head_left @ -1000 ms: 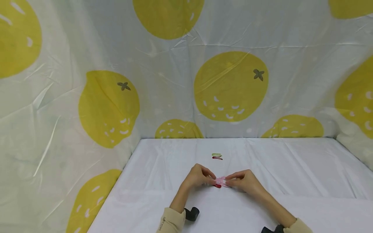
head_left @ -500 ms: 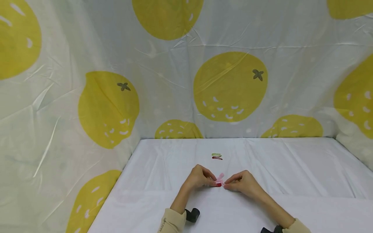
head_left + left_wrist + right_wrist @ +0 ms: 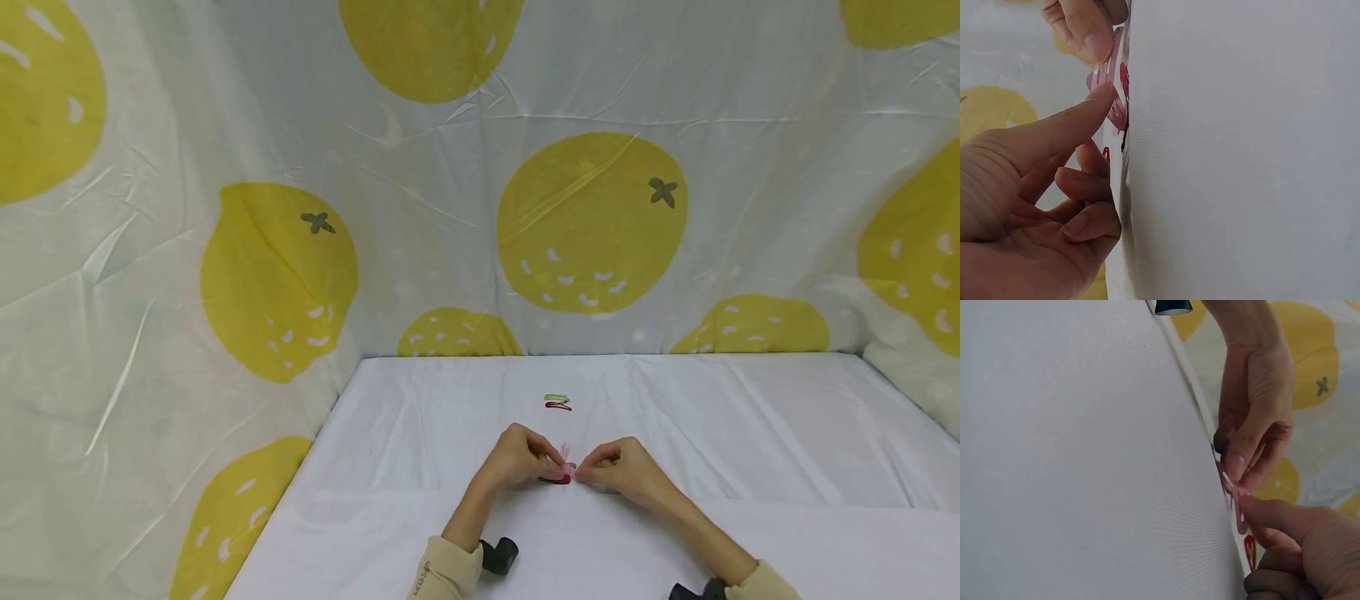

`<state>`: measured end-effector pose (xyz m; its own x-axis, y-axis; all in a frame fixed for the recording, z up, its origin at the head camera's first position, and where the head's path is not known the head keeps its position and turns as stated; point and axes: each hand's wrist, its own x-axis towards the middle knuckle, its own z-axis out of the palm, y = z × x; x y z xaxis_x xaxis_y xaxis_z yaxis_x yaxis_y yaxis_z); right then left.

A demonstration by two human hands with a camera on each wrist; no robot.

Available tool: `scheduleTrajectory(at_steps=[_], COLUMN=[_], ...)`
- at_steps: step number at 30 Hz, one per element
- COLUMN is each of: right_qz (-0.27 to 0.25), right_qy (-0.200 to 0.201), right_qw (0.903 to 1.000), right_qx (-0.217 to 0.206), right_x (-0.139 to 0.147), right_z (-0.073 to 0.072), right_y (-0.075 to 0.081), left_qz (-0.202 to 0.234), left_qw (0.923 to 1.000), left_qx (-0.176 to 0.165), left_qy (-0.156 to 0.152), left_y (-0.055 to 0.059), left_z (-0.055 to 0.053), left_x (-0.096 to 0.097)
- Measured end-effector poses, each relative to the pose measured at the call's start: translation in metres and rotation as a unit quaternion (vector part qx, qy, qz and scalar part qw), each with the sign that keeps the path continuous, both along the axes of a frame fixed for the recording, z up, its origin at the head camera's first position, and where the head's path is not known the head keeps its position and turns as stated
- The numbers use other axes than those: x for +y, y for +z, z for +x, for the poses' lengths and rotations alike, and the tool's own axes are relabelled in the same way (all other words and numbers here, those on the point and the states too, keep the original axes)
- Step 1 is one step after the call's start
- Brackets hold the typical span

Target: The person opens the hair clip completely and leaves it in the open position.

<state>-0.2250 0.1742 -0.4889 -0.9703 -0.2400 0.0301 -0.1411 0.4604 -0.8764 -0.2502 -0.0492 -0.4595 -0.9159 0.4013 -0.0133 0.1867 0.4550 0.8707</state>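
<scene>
My left hand (image 3: 519, 454) and right hand (image 3: 628, 468) meet almost fingertip to fingertip low over the table. Between them are pink snap hair clips (image 3: 566, 454); how many is hard to tell. In the left wrist view, the left thumb and a finger pinch pink clip metal (image 3: 1116, 115), while the right hand (image 3: 1088, 34) holds the upper part. One pink clip (image 3: 1241, 519) hangs at the right fingertips in the right wrist view. A red hair clip (image 3: 557, 480) lies on the table just under the left fingers, partly covered by them.
Farther back on the white table (image 3: 420, 417) lie a yellow-green hair clip (image 3: 557, 397) and a dark red hair clip (image 3: 558, 407), side by side. A curtain (image 3: 420, 208) printed with yellow fruit stands behind and at the sides.
My left hand has shifted slightly right, bringing the fingertips closer together. The pink clips, earlier spread sideways between the hands, are now bunched, one pointing up. More of the red clip shows.
</scene>
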Motion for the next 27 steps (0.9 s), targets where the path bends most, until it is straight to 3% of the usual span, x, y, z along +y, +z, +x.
scheduleTrajectory(at_steps=[8,12,19,27], right_qz=[-0.028,-0.033,-0.029,-0.024], right_qy=[0.008,0.008,-0.018,-0.008], right_qw=[0.9994,0.9993,0.9994,0.9995], right_qx=[-0.016,-0.013,-0.005,0.020], right_x=[-0.002,-0.003,-0.003,-0.003], right_z=[-0.001,-0.001,-0.002,-0.004], right_y=[0.003,0.005,0.004,0.008], left_qz=[0.001,0.019,0.073,0.099], left_qw=[1.0000,0.9998,0.9953,0.9936], left_qx=[0.001,-0.003,-0.036,-0.031], left_qy=[0.009,0.011,0.051,0.044], left_y=[0.001,0.002,0.002,0.001], left_z=[-0.001,-0.002,-0.006,-0.009], left_x=[-0.001,-0.002,-0.009,-0.010])
